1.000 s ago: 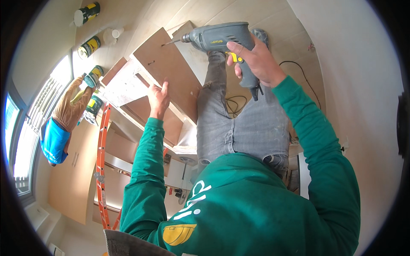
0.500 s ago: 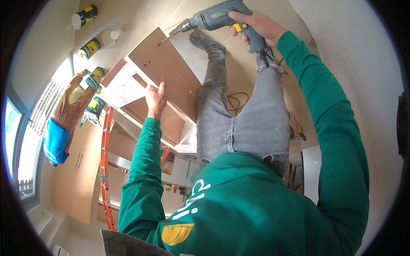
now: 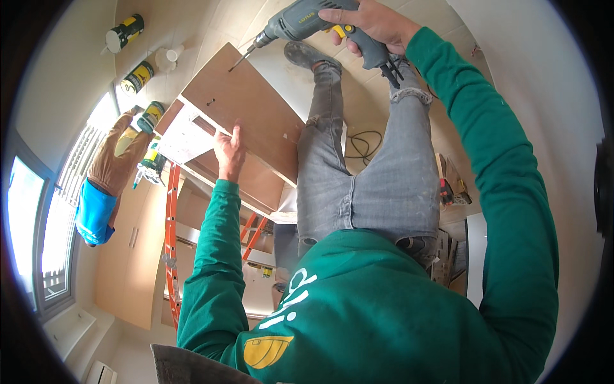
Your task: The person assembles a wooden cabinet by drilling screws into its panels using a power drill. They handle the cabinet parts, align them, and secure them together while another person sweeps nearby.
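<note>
My right hand [image 3: 384,27] is wrapped around the handle of a grey corded power drill [image 3: 300,19] with a yellow trigger. A long thin bit runs down-left from its chuck, and its tip is at the face of a brown plywood panel [image 3: 246,105] near the far corner. The panel is one side of an open wooden cabinet box [image 3: 259,182]. My left hand [image 3: 229,152] grips the box's edge, thumb and fingers over the panel rim. A small dark screw or hole [image 3: 211,102] shows in the panel. Whether the bit has entered the wood, I cannot tell.
Several paint cans [image 3: 137,78] stand at the far left, near a person in a blue shirt [image 3: 96,211]. An orange ladder [image 3: 171,237] is behind the box. A coiled cord [image 3: 364,146] lies on the floor beyond my legs; tools [image 3: 454,192] sit at right.
The drill and my right hand have shifted left and slightly up in the picture. The box and my left hand appear slightly further left, while the background has shifted right.
</note>
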{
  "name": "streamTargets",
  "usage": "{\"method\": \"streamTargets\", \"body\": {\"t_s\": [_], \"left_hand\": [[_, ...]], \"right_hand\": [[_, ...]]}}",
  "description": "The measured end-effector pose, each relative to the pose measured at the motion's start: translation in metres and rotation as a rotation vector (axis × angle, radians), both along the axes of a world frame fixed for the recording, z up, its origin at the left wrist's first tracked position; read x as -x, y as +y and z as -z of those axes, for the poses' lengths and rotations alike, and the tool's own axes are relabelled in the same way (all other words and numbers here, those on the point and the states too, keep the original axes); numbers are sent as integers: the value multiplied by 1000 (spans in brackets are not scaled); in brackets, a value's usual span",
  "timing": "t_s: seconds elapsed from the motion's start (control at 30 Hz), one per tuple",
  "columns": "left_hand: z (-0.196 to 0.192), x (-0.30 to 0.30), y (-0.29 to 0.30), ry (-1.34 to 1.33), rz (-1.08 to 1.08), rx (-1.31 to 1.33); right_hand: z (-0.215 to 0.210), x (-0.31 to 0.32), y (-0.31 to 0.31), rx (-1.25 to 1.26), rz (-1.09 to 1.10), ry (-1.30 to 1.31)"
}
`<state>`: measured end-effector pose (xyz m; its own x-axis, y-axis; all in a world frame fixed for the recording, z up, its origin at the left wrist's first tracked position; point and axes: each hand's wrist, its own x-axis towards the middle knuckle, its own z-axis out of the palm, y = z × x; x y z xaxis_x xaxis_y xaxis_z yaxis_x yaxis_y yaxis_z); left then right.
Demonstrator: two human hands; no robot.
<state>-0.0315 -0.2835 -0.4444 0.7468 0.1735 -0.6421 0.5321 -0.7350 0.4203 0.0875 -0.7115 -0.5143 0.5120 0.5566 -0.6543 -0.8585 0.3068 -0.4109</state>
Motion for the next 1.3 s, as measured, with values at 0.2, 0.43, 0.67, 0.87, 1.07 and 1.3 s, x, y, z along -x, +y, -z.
{"method": "streamTargets", "body": {"t_s": [0.2, 0.43, 0.67, 0.87, 1.07, 1.3], "left_hand": [[-6, -3, -4, 112, -57, -44], [-1, 2, 1, 52, -48, -15], [-2, 0, -5, 16, -42, 35], [2, 2, 6, 24, -17, -12], [3, 1, 7, 16, -18, 8], [6, 4, 16, 45, -13, -25]], "right_hand": [[-3, 7, -3, 120, -98, -18], [-13, 72, 13, 64, 130, 142], [-23, 120, 30, 27, 277, 257], [-24, 141, 48, 22, 387, 276], [-18, 143, 44, 6, 381, 244], [-20, 143, 44, 9, 346, 208]]}}
